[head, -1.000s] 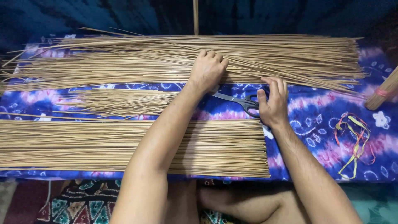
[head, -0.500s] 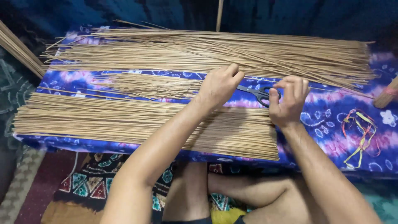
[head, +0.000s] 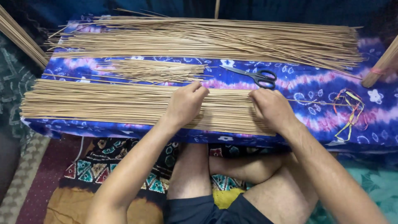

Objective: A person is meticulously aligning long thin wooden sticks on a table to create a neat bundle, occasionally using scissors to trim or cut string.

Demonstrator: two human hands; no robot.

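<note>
A near pile of thin tan sticks (head: pixel 103 103) lies along the front of a low surface covered with a blue and purple tie-dye cloth (head: pixel 315 89). My left hand (head: pixel 184 103) sits on this pile with its fingers curled down onto the sticks. My right hand (head: pixel 269 108) covers the pile's right end, fingers curled over the stick tips. Black-handled scissors (head: pixel 253 75) lie loose on the cloth just beyond my right hand. A small loose bunch of sticks (head: pixel 159 70) lies behind my left hand.
A long far heap of sticks (head: pixel 215 39) spans the back of the cloth. Coloured strings (head: pixel 350 110) lie at the right. Stick bundles lean in at the left edge (head: pixel 20 37) and right edge (head: pixel 381 64). My crossed legs rest on patterned mats below.
My right hand has let go of the scissors, which now lie on the cloth. Both hands have drawn back from the middle of the cloth onto the near pile.
</note>
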